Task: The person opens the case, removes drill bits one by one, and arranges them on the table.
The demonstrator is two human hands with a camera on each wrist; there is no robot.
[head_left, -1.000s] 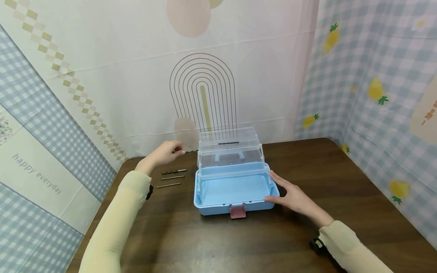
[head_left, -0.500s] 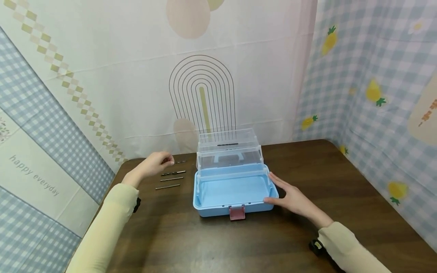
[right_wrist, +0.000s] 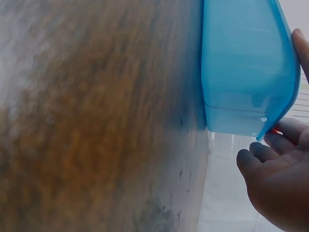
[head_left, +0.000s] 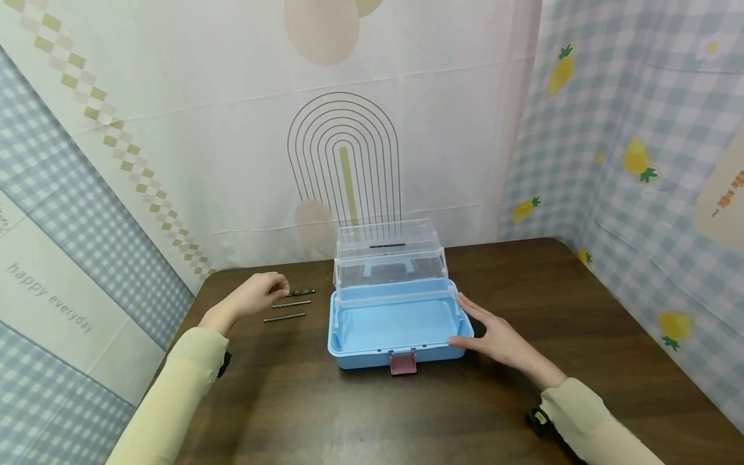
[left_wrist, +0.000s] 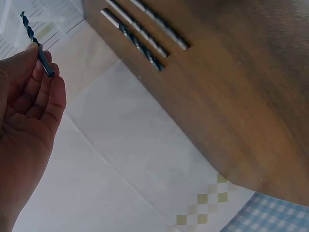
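My left hand (head_left: pixel 261 294) pinches a dark drill bit (left_wrist: pixel 30 34) between thumb and fingers, above the table left of a light-blue toolbox (head_left: pixel 401 359). In the left wrist view, three more drill bits lie side by side on the table: a thick fluted bit (left_wrist: pixel 137 44) and two slimmer ones, a middle bit (left_wrist: pixel 140 29) and an outer bit (left_wrist: pixel 161 25). In the head view my hand partly covers the thick one. At the toolbox's right side, my right hand (head_left: pixel 500 336) rests with spread fingers on the rim, thumb near the front corner.
Clear plastic trays (head_left: pixel 392 268) stand raised at the toolbox's back. A drill bit (head_left: pixel 387 245) lies in the upper one. A pink latch (head_left: pixel 403 362) hangs at the toolbox's front. Behind the brown table (head_left: pixel 372 420) hangs a patterned cloth (head_left: pixel 250 161).
My left hand has drawn away from the trays, leftward and toward me, with the drill bit still in it. My right hand and the toolbox have hardly moved.
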